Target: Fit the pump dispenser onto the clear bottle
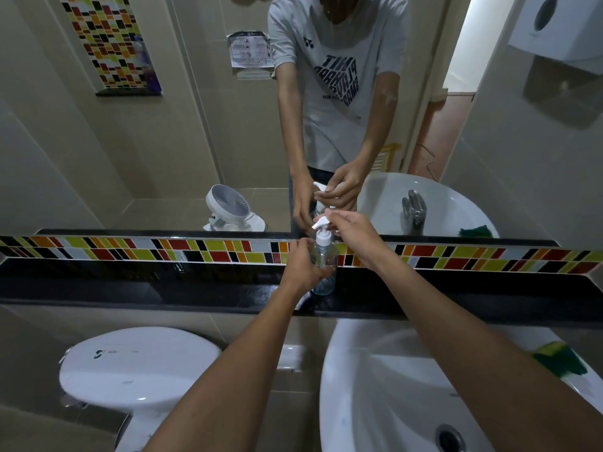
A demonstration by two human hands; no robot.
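Observation:
The clear bottle (323,259) stands upright on the black shelf (130,288) under the mirror. My left hand (301,265) wraps around its body from the left. The white pump dispenser (323,231) sits on the bottle's neck, nozzle pointing left. My right hand (355,238) reaches in from the right, its fingertips pinching the pump head. Whether the collar is fully seated on the neck is not discernible.
A white washbasin (375,402) lies below the shelf on the right, with a green-yellow sponge (559,358) on its rim. A closed toilet lid (137,363) is at lower left. A band of coloured tiles (163,251) backs the shelf. The mirror (163,141) reflects a small fan.

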